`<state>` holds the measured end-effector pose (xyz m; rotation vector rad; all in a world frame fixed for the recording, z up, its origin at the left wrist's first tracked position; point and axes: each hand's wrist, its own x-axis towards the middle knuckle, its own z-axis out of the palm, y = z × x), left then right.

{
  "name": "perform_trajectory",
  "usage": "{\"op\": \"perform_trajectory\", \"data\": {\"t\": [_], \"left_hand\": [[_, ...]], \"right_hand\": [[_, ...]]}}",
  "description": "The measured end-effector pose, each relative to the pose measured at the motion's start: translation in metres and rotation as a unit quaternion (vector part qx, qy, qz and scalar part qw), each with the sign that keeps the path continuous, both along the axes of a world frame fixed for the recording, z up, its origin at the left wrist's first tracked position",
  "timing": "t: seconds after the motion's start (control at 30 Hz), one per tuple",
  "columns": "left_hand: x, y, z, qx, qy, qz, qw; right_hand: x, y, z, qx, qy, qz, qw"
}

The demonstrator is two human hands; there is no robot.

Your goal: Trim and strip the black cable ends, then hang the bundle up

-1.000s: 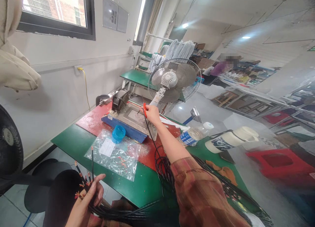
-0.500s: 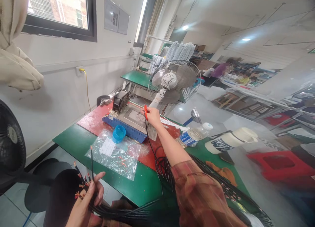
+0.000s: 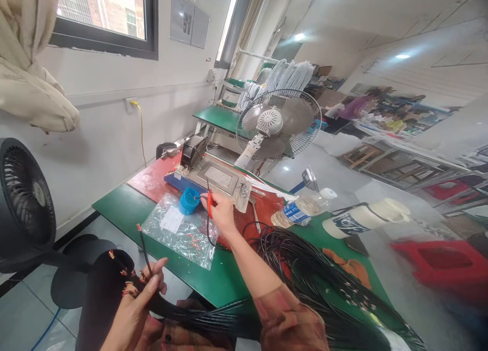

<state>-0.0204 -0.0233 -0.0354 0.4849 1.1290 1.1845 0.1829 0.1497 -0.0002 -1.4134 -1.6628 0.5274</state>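
Note:
Low at the left, my left hand (image 3: pixel 147 290) is wrapped round a bundle of black cables (image 3: pixel 198 313), whose stripped ends show orange and red wires. One black cable stands up apart from the rest above my thumb. My right hand (image 3: pixel 223 214) grips a small red-handled tool (image 3: pixel 210 204) whose exact kind I cannot make out. A thin black cable runs by these fingers and curves down to the table. Just left of the right fingers stands a round blue container (image 3: pixel 189 200). Under it lies a clear plastic bag (image 3: pixel 152 232) with a white label and reddish scraps.
A blue-sided machine (image 3: pixel 177 184) with a flat metal top sits behind my right hand, beside a standing fan (image 3: pixel 269 120). To the right are a heap of black cables (image 3: pixel 290 249), a water bottle (image 3: pixel 295 212) and a white flask (image 3: pixel 366 216). Another fan (image 3: pixel 23 198) is at left.
My right hand, with the red-handled tool, has moved left and towards me, from over the machine to beside the blue container. My left hand still holds the bundle. The view has shifted slightly.

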Motion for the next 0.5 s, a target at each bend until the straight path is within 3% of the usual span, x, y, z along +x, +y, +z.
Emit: {"op": "perform_trajectory", "data": {"t": [0.13, 0.23, 0.33, 0.43, 0.5], "left_hand": [[-0.002, -0.001, -0.001, 0.009, 0.023, -0.006, 1.000], [-0.002, -0.002, -0.001, 0.016, 0.050, -0.004, 0.999], [0.000, -0.004, 0.002, 0.004, 0.052, 0.013, 0.999], [0.003, -0.004, 0.006, 0.002, 0.034, 0.032, 0.999], [0.004, -0.003, 0.006, -0.001, 0.025, 0.033, 0.999]], "right_hand": [[-0.009, -0.001, -0.013, -0.027, -0.062, -0.032, 0.997], [-0.009, -0.002, -0.016, -0.035, -0.039, -0.036, 0.998], [-0.008, -0.006, -0.013, -0.038, 0.090, -0.026, 0.995], [-0.003, -0.017, -0.007, -0.079, 0.251, -0.022, 0.965], [0.008, -0.028, -0.002, -0.096, 0.297, -0.031, 0.950]]}}
